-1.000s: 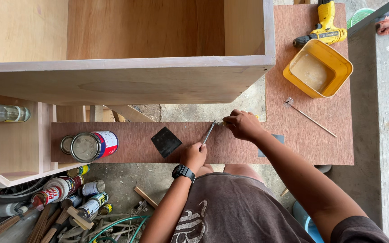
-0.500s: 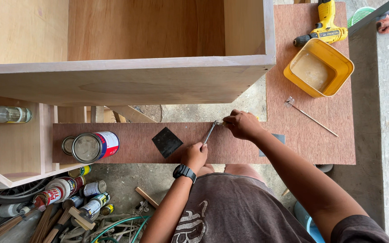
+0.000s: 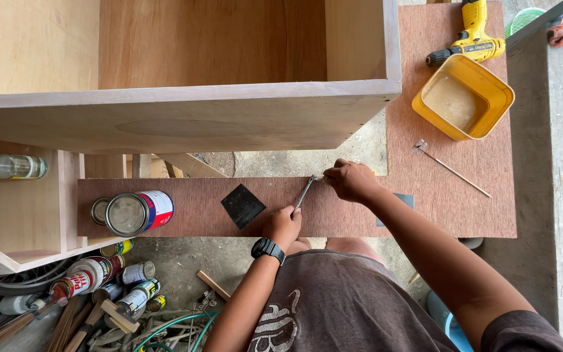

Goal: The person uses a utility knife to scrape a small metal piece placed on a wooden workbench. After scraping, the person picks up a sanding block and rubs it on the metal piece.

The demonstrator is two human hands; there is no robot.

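One slim metal tool (image 3: 305,193), one black scraper (image 3: 242,205), one open can (image 3: 137,213) on bench (image 3: 190,212). Left hand (image 3: 283,225) fingers clamped on tool's lower end; right hand (image 3: 352,180) fingers pinched together at its tip.

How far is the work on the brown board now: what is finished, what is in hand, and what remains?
Done: the wooden cabinet stands assembled, and the paint can is open, its lid beside it. In hand: the left hand and right hand hold a thin metal tool between them over the board. Left: the scraper, drill and yellow tub lie untouched.
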